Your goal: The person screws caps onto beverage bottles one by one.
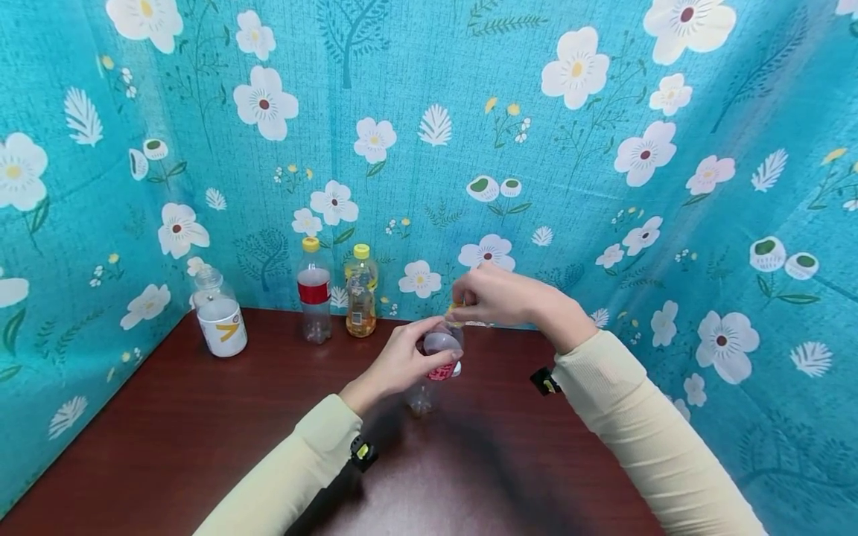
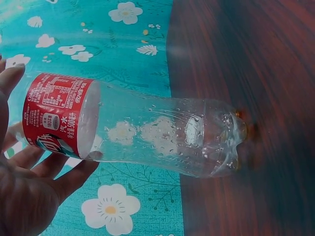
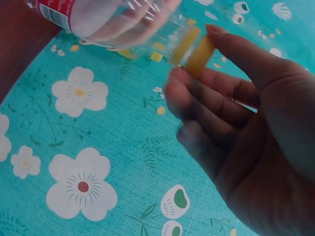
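1. Left grip (image 1: 405,359): fingers curled round the label (image 2: 59,115) on the upper part of the bottle (image 2: 142,132), which is held roughly upright at the counter (image 1: 536,476). Whether the base touches the surface cannot be told.
2. Right grip (image 1: 496,295): thumb and fingers pinching the yellow cap (image 3: 201,56) at the bottle's mouth. A yellow band (image 3: 185,45) encircles the neck; a narrow gap appears to separate it from the cap.
3. Dropped cap: the likeliest fault. The part is small and held near the fingertips; a loosened pinch could let it fall and roll.
4. Crushed wall: the plastic looks thin and the bottle nearly empty, so a harder squeeze by the left grip could buckle it.
5. Slip or tilt: a sideways tug at the mouth, poorly countered at the label, could swing the base outward.
6. Drips: drops (image 2: 162,130) bead on the clear wall; if any lie inside, tipping an uncapped bottle might release them.
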Demonstrator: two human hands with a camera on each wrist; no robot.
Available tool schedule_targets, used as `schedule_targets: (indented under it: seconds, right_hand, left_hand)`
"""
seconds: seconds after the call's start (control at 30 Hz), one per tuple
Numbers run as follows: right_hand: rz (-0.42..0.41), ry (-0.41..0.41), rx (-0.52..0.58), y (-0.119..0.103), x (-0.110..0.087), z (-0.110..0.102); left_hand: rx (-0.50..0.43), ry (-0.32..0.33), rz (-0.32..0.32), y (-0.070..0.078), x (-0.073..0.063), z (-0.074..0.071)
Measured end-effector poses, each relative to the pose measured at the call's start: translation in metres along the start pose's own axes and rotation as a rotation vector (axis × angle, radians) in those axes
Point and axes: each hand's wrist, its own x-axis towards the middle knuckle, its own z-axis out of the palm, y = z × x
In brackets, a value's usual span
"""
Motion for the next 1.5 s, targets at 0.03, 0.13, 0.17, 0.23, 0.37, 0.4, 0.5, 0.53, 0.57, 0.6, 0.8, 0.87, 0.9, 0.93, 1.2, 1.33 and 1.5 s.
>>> schedule_targets:
  seconds: [0.03, 0.13, 0.17, 0.23, 0.37, 0.4, 0.5, 0.53, 0.57, 0.6, 0.8, 0.87, 0.9, 0.93, 1.2, 1.33, 1.5]
  right_hand:
    - [0.014, 0.018, -0.025, -0.001, 0.001, 0.001]
    - [0.054, 0.063, -0.106, 0.0, 0.001, 0.004]
    - [0.062, 0.071, -0.117, 0.001, 0.001, 0.004]
    - [0.059, 0.062, -0.101, 0.002, 0.0, 0.004]
    - [0.019, -0.018, 0.004, 0.006, -0.005, -0.001]
    - [0.009, -0.04, 0.027, 0.006, -0.006, -0.001]
    - [-0.02, -0.077, 0.061, 0.006, -0.006, -0.003]
    - [-0.024, -0.076, 0.064, 0.006, -0.005, -0.003]
    - [-0.028, -0.069, 0.064, 0.006, -0.005, -0.002]
    - [-0.026, -0.062, 0.066, 0.005, -0.004, -0.002]
    - [0.067, 0.032, -0.07, -0.001, 0.003, 0.005]
    - [0.111, 0.068, -0.136, -0.002, 0.004, 0.007]
    - [0.134, 0.078, -0.157, -0.002, 0.004, 0.007]
    - [0.152, 0.088, -0.158, -0.001, 0.003, 0.007]
    - [0.04, -0.043, 0.078, 0.007, -0.006, -0.003]
    - [0.014, -0.128, 0.119, 0.007, -0.006, -0.005]
    - [-0.023, -0.088, 0.104, 0.006, -0.002, -0.001]
  left_hand:
    - [0.003, 0.0, 0.0, 0.0, 0.0, 0.0]
    - [0.001, -0.003, 0.003, -0.001, 0.0, 0.0]
    - [-0.002, -0.004, 0.003, -0.002, -0.001, 0.0]
    - [-0.007, -0.005, 0.002, -0.003, -0.001, 0.001]
    - [-0.019, -0.008, 0.001, -0.004, -0.001, 0.001]
    - [-0.02, -0.007, 0.0, -0.004, -0.001, 0.0]
    - [-0.018, -0.001, 0.005, -0.004, 0.0, 0.0]
    - [-0.017, 0.001, 0.003, -0.004, 0.0, 0.0]
    - [-0.018, 0.002, 0.004, -0.003, 0.0, 0.0]
    - [-0.02, 0.003, 0.004, -0.003, 0.0, -0.001]
    - [-0.027, 0.009, 0.001, -0.002, -0.001, -0.001]
    - [-0.022, 0.011, 0.004, -0.002, -0.001, -0.001]
    - [-0.02, 0.011, 0.006, -0.002, -0.001, -0.001]
    - [-0.019, 0.011, 0.006, -0.002, -0.001, -0.001]
    - [-0.043, 0.011, -0.027, -0.004, -0.004, -0.003]
    - [-0.047, 0.012, -0.023, -0.004, -0.003, -0.003]
    - [-0.054, 0.0, -0.01, -0.003, -0.002, -0.002]
